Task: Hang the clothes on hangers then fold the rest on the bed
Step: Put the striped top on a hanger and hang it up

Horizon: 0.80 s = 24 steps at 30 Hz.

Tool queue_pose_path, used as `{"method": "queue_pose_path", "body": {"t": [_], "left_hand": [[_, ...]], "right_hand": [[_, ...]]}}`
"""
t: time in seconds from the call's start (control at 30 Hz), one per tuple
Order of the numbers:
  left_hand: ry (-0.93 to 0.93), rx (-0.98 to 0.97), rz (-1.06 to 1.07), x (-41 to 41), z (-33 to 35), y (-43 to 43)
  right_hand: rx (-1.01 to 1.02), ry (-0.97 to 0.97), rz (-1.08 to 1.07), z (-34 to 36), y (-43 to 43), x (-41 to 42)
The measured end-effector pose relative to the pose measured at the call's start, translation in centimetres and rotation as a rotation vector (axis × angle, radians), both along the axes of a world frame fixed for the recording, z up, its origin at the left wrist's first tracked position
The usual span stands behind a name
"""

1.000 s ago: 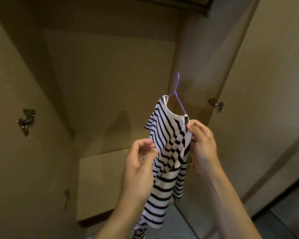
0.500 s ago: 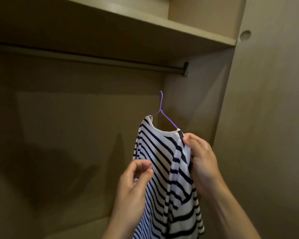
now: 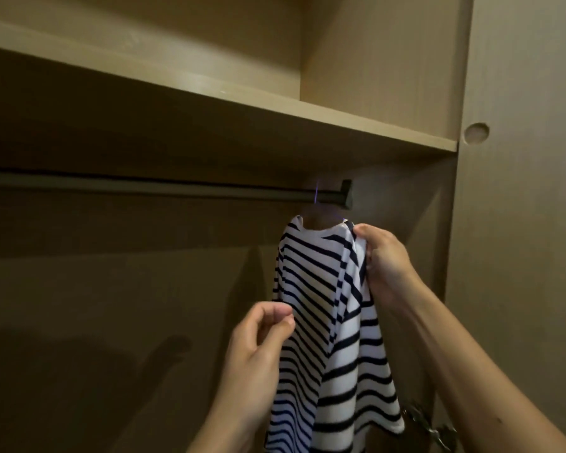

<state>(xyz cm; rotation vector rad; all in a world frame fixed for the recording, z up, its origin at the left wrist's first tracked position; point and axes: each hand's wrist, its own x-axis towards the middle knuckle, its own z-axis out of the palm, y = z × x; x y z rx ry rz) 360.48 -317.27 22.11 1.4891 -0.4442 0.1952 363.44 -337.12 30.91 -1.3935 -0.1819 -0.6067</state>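
A white shirt with dark stripes (image 3: 321, 308) hangs on a thin purple hanger (image 3: 317, 195), whose hook reaches the dark wardrobe rail (image 3: 164, 186) near its right end. My right hand (image 3: 384, 263) grips the shirt's right shoulder just below the collar. My left hand (image 3: 258, 351) is beside the shirt's left edge with its fingers curled; whether it pinches the cloth is unclear. Most of the hanger is hidden inside the shirt.
A wooden shelf (image 3: 275, 103) runs right above the rail. The wardrobe's right side panel (image 3: 517, 223) stands close to my right arm, with a metal hinge (image 3: 428, 426) low on it. The back wall (image 3: 111, 305) is bare and dim.
The shirt and hanger have risen from low in the wardrobe up to the rail. The view tilted upward, bringing the rail and shelf into sight. Both hands rose with the shirt.
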Motion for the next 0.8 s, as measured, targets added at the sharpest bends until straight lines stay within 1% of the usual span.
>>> {"method": "queue_pose_path", "body": {"t": [0.1,0.23,0.33,0.4,0.73,0.8], "left_hand": [[-0.025,0.011,0.001,1.7,1.1,-0.2],[-0.037,0.009,0.020,3.7,1.6,-0.4],[-0.019,0.005,0.028,4.6,1.4,-0.8],[-0.003,0.003,0.020,4.9,1.1,-1.2],[-0.003,0.029,-0.014,5.2,0.6,-2.9],[0.005,0.043,-0.021,5.1,0.3,-3.1]], "right_hand": [[-0.031,0.044,-0.057,1.4,-0.8,3.0],[0.000,0.091,-0.108,2.4,-1.2,5.7],[0.035,0.161,-0.135,1.8,-2.1,7.4],[0.003,0.205,-0.131,1.1,-2.9,8.4],[-0.088,0.266,-0.222,0.5,-5.2,8.5],[-0.140,0.280,-0.231,0.0,-5.3,8.3]]}}
